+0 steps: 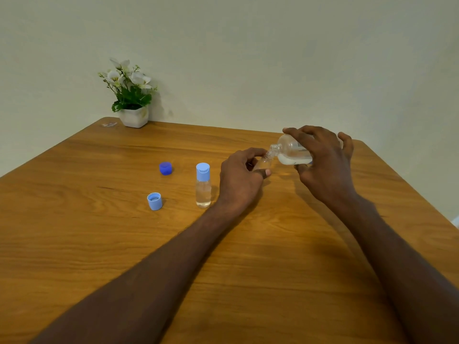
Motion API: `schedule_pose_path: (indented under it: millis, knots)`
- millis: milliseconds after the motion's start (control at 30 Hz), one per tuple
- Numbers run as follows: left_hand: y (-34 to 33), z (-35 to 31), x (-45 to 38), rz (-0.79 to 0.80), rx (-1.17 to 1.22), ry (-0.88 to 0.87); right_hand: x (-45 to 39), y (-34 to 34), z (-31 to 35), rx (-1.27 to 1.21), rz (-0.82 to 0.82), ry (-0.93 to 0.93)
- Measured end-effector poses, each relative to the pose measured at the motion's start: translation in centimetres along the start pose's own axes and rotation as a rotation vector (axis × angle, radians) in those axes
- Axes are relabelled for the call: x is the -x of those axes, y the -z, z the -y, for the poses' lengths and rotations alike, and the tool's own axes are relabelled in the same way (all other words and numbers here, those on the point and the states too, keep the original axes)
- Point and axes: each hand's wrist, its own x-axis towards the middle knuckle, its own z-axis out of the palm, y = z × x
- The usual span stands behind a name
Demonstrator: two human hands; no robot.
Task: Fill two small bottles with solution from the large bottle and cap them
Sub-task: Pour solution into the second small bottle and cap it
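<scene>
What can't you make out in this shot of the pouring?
Head view only:
- Small bottle in the left hand: fill level hidden by fingers.
- Large bottle: rear and label covered by the right hand.
- Any stream at the necks: too small, blurred.
- Clear scrap by the flowerpot: too small to identify.

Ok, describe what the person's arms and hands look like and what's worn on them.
Both forearms are bare up to the frame edge: no sleeves show. The left hand and right hand wear no gloves, and no rings, watch or bracelets are visible on the fingers or wrists. Fingernails look short and unpainted.
</scene>
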Motion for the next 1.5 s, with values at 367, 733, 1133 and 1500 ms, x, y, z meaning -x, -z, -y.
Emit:
schedule_pose_path:
  millis: [367,733,1133,1500]
  knots:
    - [0.0,-0.1,0.1,0.002,0.000,-0.002,0.0,0.1,0.0,-0.006,-0.004,0.001]
    - [0.0,-0.3,0.2,0.006,0.016,0.018,0.1,-0.3,-0.2,0.001,0.031,-0.025]
    - [0.0,-0.3,0.2,0.007,0.037,0.019,0.1,0.0,0.5,-0.110,0.028,-0.084]
    - [-0.4,0.4,-0.4,-0.029,-0.005,0.029,-0.1,0.4,1.1,-0.345,-0.013,-0.231]
